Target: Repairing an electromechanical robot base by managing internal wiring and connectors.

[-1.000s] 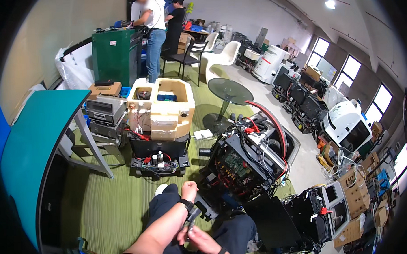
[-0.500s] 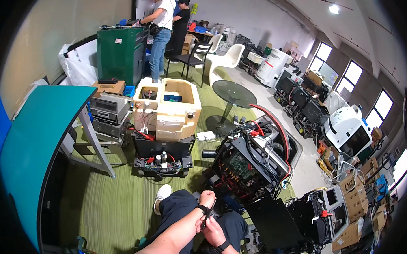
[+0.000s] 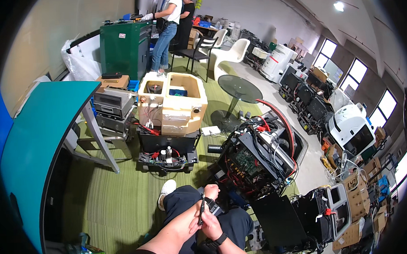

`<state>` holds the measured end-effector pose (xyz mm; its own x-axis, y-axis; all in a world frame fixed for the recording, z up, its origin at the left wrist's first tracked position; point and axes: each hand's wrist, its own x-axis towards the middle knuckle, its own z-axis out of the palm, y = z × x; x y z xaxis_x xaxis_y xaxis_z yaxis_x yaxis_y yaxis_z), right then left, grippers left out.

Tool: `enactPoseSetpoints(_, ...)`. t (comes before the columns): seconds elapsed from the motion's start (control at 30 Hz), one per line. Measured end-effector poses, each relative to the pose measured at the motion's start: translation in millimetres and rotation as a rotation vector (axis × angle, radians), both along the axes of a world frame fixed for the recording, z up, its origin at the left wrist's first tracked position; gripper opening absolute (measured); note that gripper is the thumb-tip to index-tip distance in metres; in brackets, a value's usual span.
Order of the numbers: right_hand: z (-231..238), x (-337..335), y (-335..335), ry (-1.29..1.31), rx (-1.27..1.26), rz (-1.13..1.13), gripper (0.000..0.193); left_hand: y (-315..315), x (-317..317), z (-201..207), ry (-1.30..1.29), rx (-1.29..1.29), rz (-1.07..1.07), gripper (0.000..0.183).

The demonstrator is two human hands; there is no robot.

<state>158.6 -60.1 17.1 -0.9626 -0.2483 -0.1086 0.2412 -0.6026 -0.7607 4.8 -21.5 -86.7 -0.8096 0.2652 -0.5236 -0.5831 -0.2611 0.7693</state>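
Observation:
My left hand (image 3: 211,190) is closed, held over my lap, and nothing shows in it. Round that wrist goes a black strap (image 3: 202,211) with a dark boxy piece (image 3: 213,207) on it. My right hand (image 3: 210,226) comes in from the lower right and pinches the strap against the left forearm. Its own wrist wears a black band (image 3: 221,238). The fingertips are partly hidden by the strap and the forearm.
An opened machine (image 3: 251,159) with bare boards and cables stands just ahead, right of my knees. Left of it is a cream-coloured housing (image 3: 185,112) on a black wheeled base. A teal table (image 3: 46,128) fills the left. Two people work by a green cabinet (image 3: 124,51).
The view has shifted slightly. My right hand has drawn close against the left wrist, and the dark boxy piece shows more clearly there. Behind, one person's arms have moved over the cabinet.

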Motion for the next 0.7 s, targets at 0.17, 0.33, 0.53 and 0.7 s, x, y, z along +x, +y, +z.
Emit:
enactPoseSetpoints(0.17, 3, -9, 9, -0.028, 0.076, -0.281, 0.026, -3, 0, -2, 0.012, 0.061, -0.033, 0.011)
enactPoseSetpoints(0.33, 7, 4, -5, -0.016, 0.130, -0.294, 0.025, -2, 5, 1, 0.022, -0.021, -0.078, 0.012)
enactPoseSetpoints(0.53, 46, 35, -54, -0.085, 0.023, 0.129, 0.029, -1, 8, -14, 0.100, -0.139, -0.091, 0.015)
enactPoseSetpoints(0.7, 28, 26, -43, -0.003, 0.031, 0.042, 0.029, 4, 10, -6, 0.090, -0.045, -0.111, 0.013)
